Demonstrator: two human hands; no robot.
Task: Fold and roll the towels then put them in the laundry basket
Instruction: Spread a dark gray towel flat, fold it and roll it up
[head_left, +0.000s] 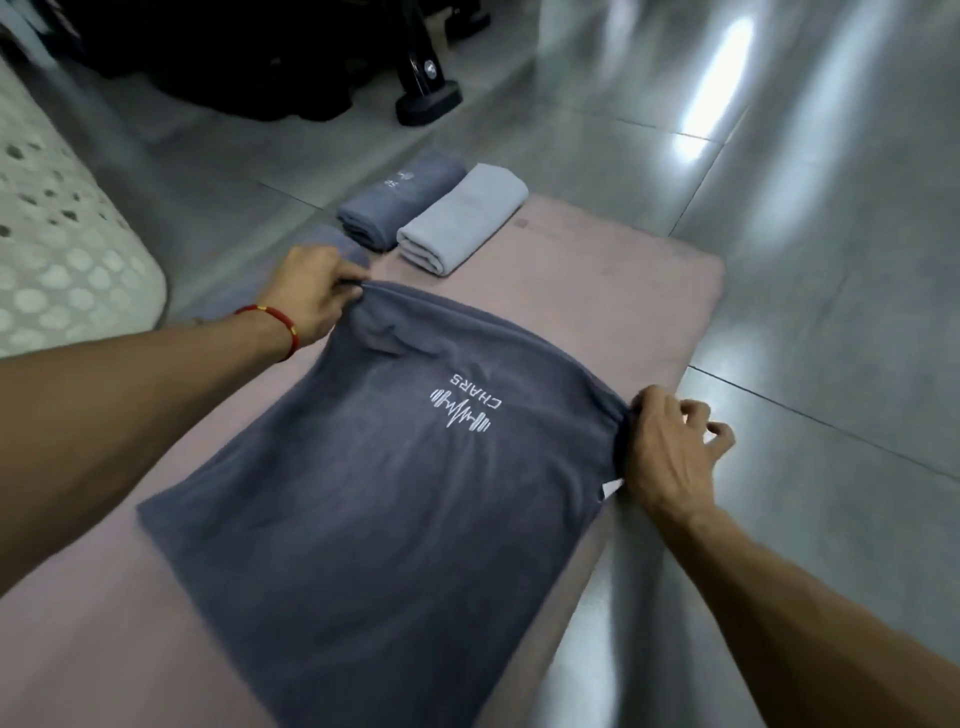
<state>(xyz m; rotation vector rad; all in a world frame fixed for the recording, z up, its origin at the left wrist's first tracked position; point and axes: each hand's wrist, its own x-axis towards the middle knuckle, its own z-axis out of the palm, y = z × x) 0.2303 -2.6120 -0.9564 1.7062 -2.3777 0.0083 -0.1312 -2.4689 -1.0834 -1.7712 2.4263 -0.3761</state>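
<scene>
Left hand (317, 296) and right hand (662, 447) each pinching dark towel (395, 493) corners.

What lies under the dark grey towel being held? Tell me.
The dark grey towel lies on a pink mat, which shows around its edges. The left hand and right hand pinch its far corners. Anything beneath its middle is covered.

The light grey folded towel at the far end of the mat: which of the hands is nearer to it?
Left. The left hand pinches the dark towel's far-left corner, just below-left of the light grey folded towel. The right hand grips the far-right corner, farther away.
</scene>
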